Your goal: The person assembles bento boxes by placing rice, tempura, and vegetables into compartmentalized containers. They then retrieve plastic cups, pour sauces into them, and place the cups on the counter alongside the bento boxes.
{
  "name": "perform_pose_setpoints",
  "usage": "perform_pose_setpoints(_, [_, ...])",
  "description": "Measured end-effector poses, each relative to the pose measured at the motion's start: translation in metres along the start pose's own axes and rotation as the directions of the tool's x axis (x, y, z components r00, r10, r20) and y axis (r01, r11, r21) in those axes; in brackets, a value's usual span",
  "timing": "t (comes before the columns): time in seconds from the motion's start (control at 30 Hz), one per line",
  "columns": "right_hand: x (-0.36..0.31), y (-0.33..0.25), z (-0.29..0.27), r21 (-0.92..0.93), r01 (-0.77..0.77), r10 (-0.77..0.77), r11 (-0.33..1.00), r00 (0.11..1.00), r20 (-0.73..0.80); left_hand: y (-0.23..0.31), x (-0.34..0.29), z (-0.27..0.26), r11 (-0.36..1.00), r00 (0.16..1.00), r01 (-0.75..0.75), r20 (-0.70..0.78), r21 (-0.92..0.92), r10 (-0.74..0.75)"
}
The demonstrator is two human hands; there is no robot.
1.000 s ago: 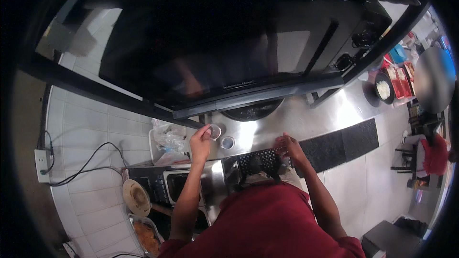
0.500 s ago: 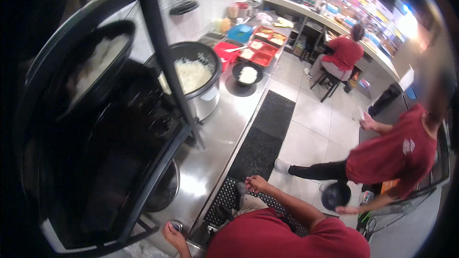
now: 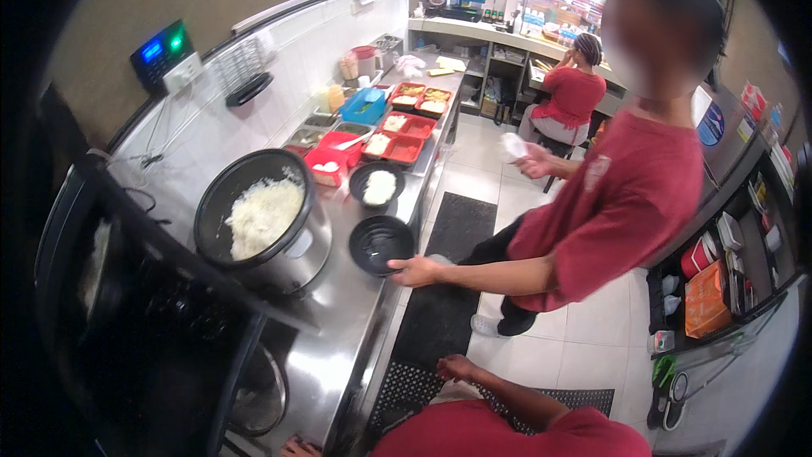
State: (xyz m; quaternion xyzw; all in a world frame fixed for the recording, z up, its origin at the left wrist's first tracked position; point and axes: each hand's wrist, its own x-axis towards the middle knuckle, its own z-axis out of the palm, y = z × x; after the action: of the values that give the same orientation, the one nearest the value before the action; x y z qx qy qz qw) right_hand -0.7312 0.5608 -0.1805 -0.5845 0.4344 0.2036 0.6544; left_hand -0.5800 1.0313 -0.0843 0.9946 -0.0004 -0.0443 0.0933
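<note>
My right hand [image 3: 457, 368] is in front of my body, over the dark floor mat, its fingers curled in and nothing visible in them. At the lower edge, only part of my left hand [image 3: 300, 447] shows beside the steel counter [image 3: 326, 364]; its fingers are mostly cut off. A large rice cooker pot [image 3: 313, 258] of white rice [image 3: 266, 216] stands on the counter ahead. Beyond it sits a black bowl [image 3: 359, 179] with white rice. A co-worker's hand [image 3: 414, 271] holds an empty black bowl [image 3: 382, 245] at the counter's edge, nearer me.
Red divided trays [image 3: 406, 137] with food, a red container [image 3: 326, 167] and a blue bin [image 3: 364, 106] line the counter. A dark-framed lid [image 3: 161, 305] fills the left. The co-worker [image 3: 609, 203] stands close on the right; another person [image 3: 575, 93] sits farther back.
The co-worker has stepped up to the counter and brought the empty black bowl over it. My view has shifted, and my left hand, earlier around a small dark round thing, is now mostly out of view.
</note>
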Motion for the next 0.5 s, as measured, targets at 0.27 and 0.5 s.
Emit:
perform_pose_setpoints(0.27, [-0.001,0.035,-0.134,-0.096,-0.027,0.026,0.995,1.0,-0.013,0.207,-0.007,0.005,0.849,0.85,-0.495,0.101,-0.184,0.517])
perform_pose_setpoints(0.5, [-0.041,0.029,-0.233,0.199,0.139,-0.126,0.97,0.989,-0.079,0.495,-0.053,0.085,0.148,-0.015,-0.834,0.29,-0.531,0.957])
